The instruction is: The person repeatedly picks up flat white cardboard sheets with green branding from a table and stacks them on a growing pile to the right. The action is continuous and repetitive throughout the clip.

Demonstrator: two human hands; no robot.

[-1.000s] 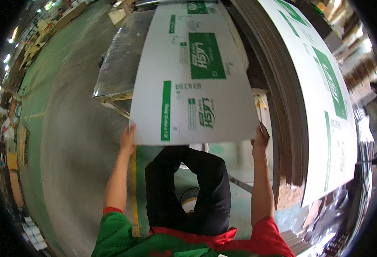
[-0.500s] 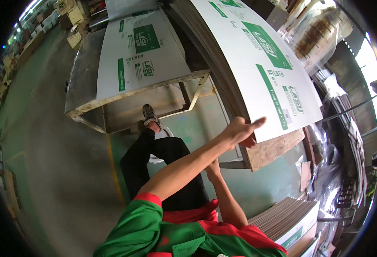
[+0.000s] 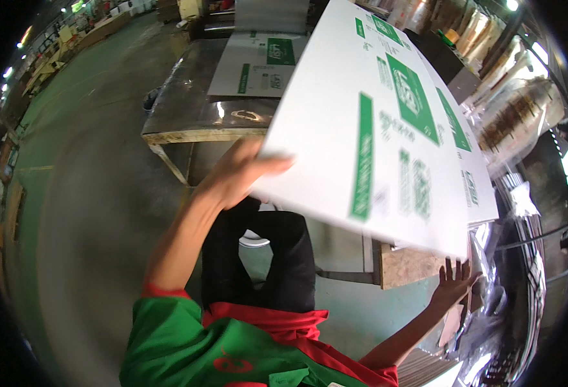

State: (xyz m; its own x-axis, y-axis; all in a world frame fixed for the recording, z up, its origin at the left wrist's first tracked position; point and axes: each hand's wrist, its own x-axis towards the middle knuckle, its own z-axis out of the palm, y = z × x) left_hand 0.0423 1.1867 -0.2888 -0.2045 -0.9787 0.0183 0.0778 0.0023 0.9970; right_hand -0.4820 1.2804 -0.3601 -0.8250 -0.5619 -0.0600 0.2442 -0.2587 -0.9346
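A large white cardboard sheet (image 3: 326, 122) with green printing slants across the middle, lifted off the stack and a little blurred. Its near left corner is pinched in my left hand (image 3: 242, 169), thumb on top and fingers beneath. My right hand (image 3: 453, 287) is at the sheet's near right corner, fingers spread, with nothing seen in its grasp; whether the fingertips touch the edge I cannot tell. Under and to the right of the lifted sheet, more printed cardboard (image 3: 480, 193) lies on a wooden-topped stand (image 3: 410, 266).
At the far left stands a metal-topped table (image 3: 184, 97) with another printed sheet (image 3: 255, 64) toward its back. More stacked cardboard (image 3: 426, 369) sits at the lower right. Plastic-wrapped rolls (image 3: 522, 116) and bundled material (image 3: 529, 226) line the right side.
My left hand has moved left, drawing the top sheet off the stack. My right hand has come out to the right with fingers spread. The sheet on the left table sits farther back.
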